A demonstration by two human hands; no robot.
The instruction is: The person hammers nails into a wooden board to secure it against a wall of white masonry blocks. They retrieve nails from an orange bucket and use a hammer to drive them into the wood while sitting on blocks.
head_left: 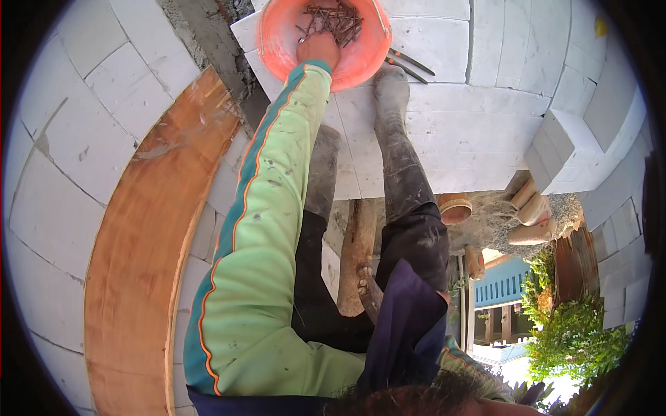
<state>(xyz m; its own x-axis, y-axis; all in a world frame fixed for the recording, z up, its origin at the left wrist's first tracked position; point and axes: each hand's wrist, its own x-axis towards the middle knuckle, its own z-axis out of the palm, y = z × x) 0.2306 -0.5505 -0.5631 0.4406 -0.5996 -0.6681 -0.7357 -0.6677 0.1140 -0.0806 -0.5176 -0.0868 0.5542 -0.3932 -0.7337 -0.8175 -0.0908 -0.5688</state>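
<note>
My left hand (319,50) reaches down into an orange-red bucket (277,45), its fingers at a heap of rusty nails (336,24). The fingers are hidden among the nails, so their grip does not show. Beside the bucket, on the right, lies a hand tool with two black and orange handles (412,64), its other end out of sight. My right hand cannot be made out; only part of a right sleeve (468,364) shows near the bottom. Between my legs is a wooden-looking piece with a rounded end (368,281), partly covered by dark blue cloth.
My dusty boots (394,97) rest on white blocks (472,114). A long brown board (146,229) lies along the left. Stacked blocks (565,149) rise on the right. Beyond the block edge lower down are a brown bucket (455,209) and several sacks or logs.
</note>
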